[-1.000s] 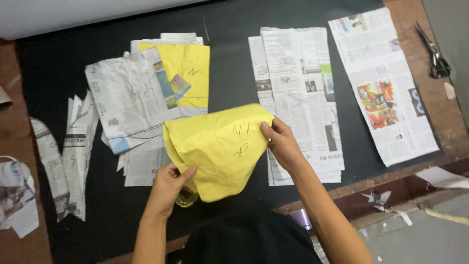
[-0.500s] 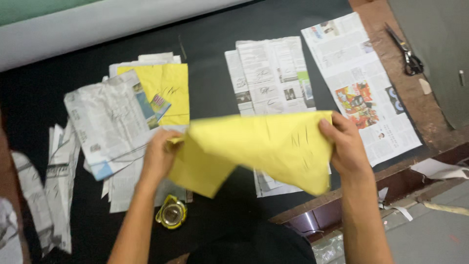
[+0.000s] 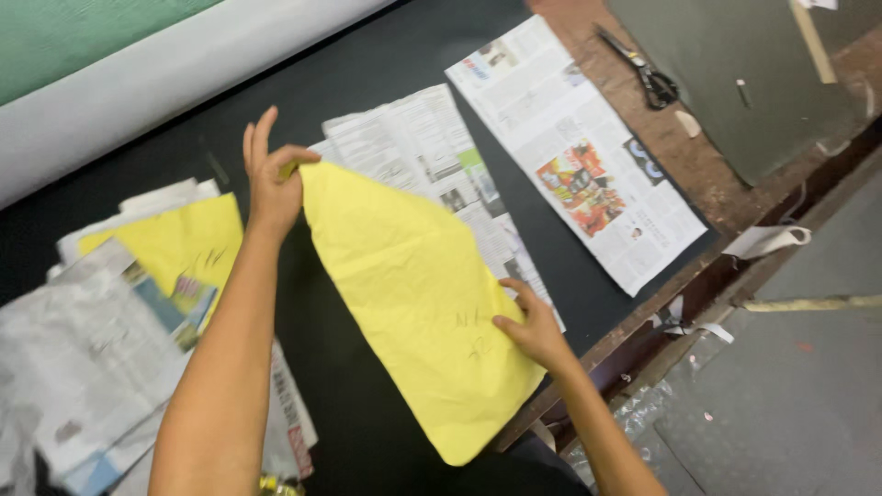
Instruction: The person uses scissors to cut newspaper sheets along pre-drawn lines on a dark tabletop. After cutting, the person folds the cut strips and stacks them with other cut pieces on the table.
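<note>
A large yellow paper piece (image 3: 413, 294) with pen marks lies stretched over the black table surface (image 3: 386, 55). My left hand (image 3: 271, 179) pinches its far top corner between thumb and fingers. My right hand (image 3: 533, 331) presses on its near right edge, fingers partly curled on the paper. Beside and partly under the sheet's right side lies a stack of newspaper sheets (image 3: 413, 147).
A second yellow piece (image 3: 175, 243) and crumpled newspaper cut-outs (image 3: 83, 349) lie at the left. A single newspaper page (image 3: 579, 156) lies at the right. Scissors (image 3: 643, 69) rest on the brown wooden edge (image 3: 717, 184). A grey-green board (image 3: 735, 73) sits far right.
The yellow paper was held up and turned in both hands; now it is spread flat. My left hand moved to the far corner, my right hand to the near edge. The view swung left.
</note>
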